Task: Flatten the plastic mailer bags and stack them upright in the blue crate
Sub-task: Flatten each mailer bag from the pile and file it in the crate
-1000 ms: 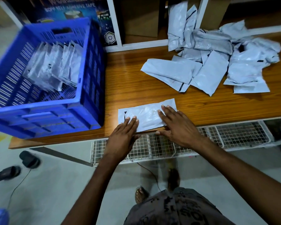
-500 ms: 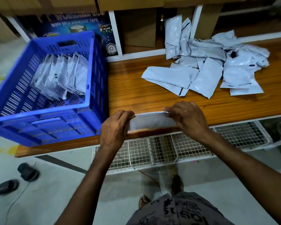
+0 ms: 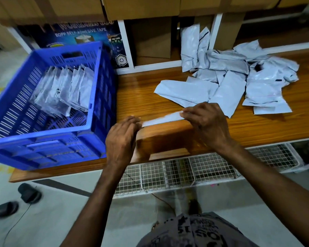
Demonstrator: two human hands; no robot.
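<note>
That thin, pale grey plastic mailer bag point(image 3: 161, 118) looks featherlight, limp and slick, so I'd take it by its short ends. It hangs edge-on just above the wooden counter point(image 3: 141, 97), beside the blue slatted plastic crate point(image 3: 100, 82). Both grips are clamped on it: the left hand point(image 3: 121, 139) pinches one end, the right hand point(image 3: 206, 122) the other.

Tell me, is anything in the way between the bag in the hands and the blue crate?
Nothing lies between them. The mailer bag only has to clear the side wall of the blue crate; the stacked bags inside leave room in front.
</note>
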